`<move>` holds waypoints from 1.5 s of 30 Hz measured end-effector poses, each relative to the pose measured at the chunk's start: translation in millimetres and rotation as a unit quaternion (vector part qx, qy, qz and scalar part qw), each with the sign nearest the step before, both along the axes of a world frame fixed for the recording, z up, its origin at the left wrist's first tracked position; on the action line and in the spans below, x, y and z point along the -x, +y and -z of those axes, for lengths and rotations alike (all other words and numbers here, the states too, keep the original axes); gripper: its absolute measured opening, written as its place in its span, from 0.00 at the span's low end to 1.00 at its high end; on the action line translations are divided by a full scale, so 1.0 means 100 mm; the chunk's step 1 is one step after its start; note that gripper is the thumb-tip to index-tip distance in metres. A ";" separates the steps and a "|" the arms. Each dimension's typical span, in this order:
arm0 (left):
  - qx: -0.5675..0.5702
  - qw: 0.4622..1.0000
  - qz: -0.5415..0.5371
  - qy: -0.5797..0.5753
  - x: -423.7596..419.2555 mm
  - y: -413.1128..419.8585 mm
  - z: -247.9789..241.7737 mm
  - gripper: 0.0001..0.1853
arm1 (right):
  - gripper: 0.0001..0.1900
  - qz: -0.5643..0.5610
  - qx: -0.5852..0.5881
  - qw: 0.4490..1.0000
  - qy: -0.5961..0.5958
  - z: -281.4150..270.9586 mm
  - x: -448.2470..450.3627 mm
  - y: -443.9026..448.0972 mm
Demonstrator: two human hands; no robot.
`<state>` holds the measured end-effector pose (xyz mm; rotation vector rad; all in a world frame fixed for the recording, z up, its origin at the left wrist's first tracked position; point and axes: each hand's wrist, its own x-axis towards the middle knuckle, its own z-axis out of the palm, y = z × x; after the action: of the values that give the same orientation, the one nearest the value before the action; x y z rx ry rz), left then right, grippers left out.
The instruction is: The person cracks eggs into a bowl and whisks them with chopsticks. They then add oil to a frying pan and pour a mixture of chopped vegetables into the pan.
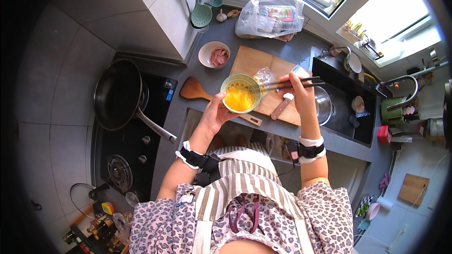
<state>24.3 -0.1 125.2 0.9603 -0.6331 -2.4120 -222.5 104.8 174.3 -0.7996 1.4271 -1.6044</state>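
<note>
My left hand (214, 115) grips a patterned bowl (225, 85) by its rim and side, tilted so its inside faces me. Beaten egg (240, 98), yellow and blurred by motion, lies in it. In my right hand (296, 88) is a pair of dark chopsticks (310, 82); their lower ends blur near the bowl's right rim. Beneath the hands is a wooden cutting board (249, 58). On it lie a crumpled clear plastic bag (265, 75) and a knife with a wooden handle (281, 108), its blade partly hidden by my right hand.
A frying pan (118, 95) stands on the black gas hob (155, 109) at left, its handle over the counter. A wooden spatula (193, 89) lies beside the bowl. Sliced meat fills part of a white bowl (204, 54). At right, a metal pot (322, 104) sits by the dark sink (340, 120).
</note>
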 end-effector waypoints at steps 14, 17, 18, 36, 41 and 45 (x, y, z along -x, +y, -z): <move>0.004 1.000 0.026 -0.007 0.01 -0.03 -0.02 0.32 | 0.18 -0.020 -0.003 0.997 0.068 -0.09 -0.11 0.09; 0.004 1.000 0.024 -0.009 0.00 -0.01 0.00 0.33 | 0.17 0.062 0.024 0.997 0.035 -0.04 -0.13 0.09; 0.005 1.000 0.022 -0.010 0.01 -0.03 -0.03 0.33 | 0.17 0.021 0.004 0.998 0.054 -0.03 -0.14 0.08; 0.001 1.000 0.011 -0.007 0.01 -0.04 -0.01 0.33 | 0.14 -0.005 0.018 0.997 0.076 0.05 -0.23 0.13; -0.002 1.000 -0.001 0.002 0.02 -0.03 0.00 0.31 | 0.14 0.055 0.035 0.995 0.072 0.05 -0.20 0.15; -0.006 1.000 -0.003 0.002 0.02 -0.03 0.05 0.31 | 0.14 0.107 0.069 0.991 0.041 -0.01 -0.23 0.11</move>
<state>22.3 -3.3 120.6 0.9615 -0.6146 -2.4151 -199.6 116.2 175.0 -0.8210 1.5150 -1.8692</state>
